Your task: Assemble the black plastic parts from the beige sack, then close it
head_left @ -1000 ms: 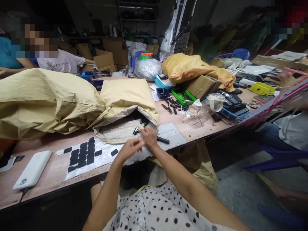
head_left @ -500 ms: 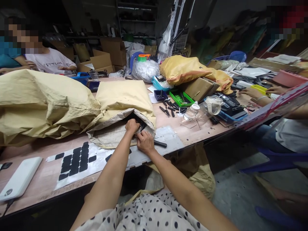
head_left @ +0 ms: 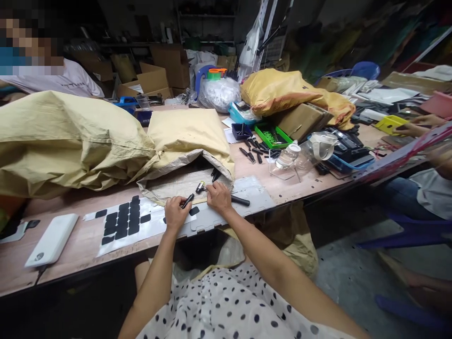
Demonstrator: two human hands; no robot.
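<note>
My left hand (head_left: 175, 214) is closed around a slim black pen-shaped part (head_left: 188, 201), at the table's front edge below the mouth of the sack. In my right hand (head_left: 219, 197) is a small hammer; its head (head_left: 200, 187), metal with a yellowish face, points left, and its black handle (head_left: 240, 201) sticks out to the right. Just behind both hands the cream sack (head_left: 190, 129) lies with its mouth gaping toward me. Some dark parts (head_left: 215, 174) show inside that mouth; the deeper contents are hidden.
A sheet with black stickers (head_left: 122, 221) and a white power bank (head_left: 52, 239) lie left. A second sack (head_left: 74, 141) bulges behind them. Rightward are loose black parts (head_left: 252, 153), a green tray (head_left: 273, 137) and a clear bottle (head_left: 288, 155). A co-worker's hand (head_left: 422, 126) is far right.
My left hand has come out of the sack's mouth toward me and left, with the black part in it. My right hand still grips the hammer, whose head now shows. The view has shifted slightly.
</note>
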